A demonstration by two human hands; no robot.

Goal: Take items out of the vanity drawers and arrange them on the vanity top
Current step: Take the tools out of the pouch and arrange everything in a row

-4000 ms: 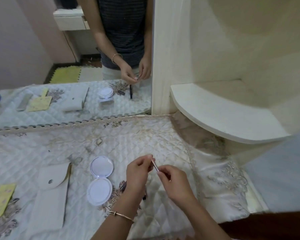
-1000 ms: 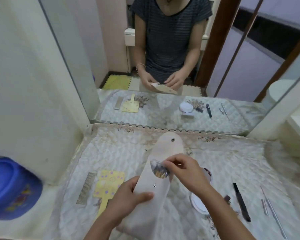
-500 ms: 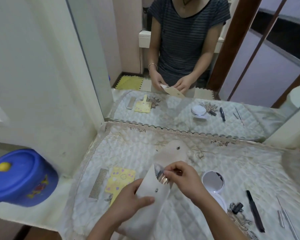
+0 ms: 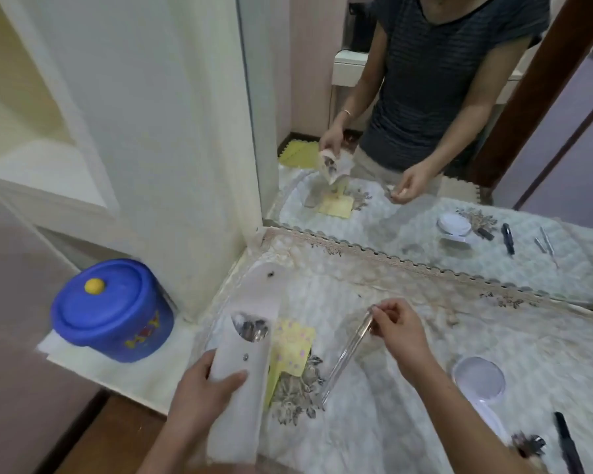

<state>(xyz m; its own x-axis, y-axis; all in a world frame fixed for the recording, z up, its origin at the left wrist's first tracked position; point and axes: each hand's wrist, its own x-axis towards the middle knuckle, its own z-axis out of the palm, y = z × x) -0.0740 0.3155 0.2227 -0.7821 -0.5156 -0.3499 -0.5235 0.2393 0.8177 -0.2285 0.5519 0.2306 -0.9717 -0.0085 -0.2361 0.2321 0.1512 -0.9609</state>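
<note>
My left hand (image 4: 204, 388) grips a white snap-flap pouch (image 4: 243, 357) held upright over the vanity's left side; several metal tools show in its open mouth (image 4: 252, 330). My right hand (image 4: 396, 331) pinches the top end of a long thin metal tool (image 4: 348, 354) that hangs slanting down over the quilted white vanity cover (image 4: 408, 388). A yellow card-shaped item (image 4: 293, 348) lies on the cover partly behind the pouch.
An open round compact mirror (image 4: 478, 379) lies at the right, with a black pen-like stick (image 4: 567, 443) and a small dark clip (image 4: 528, 444) near the front right. A blue lidded tub (image 4: 112, 314) stands on the low ledge at left. The wall mirror (image 4: 425, 165) rises behind.
My right hand has drawn a long metal tool out of the pouch and moved it right. The view has swung left and down, and the pouch now sits further left.
</note>
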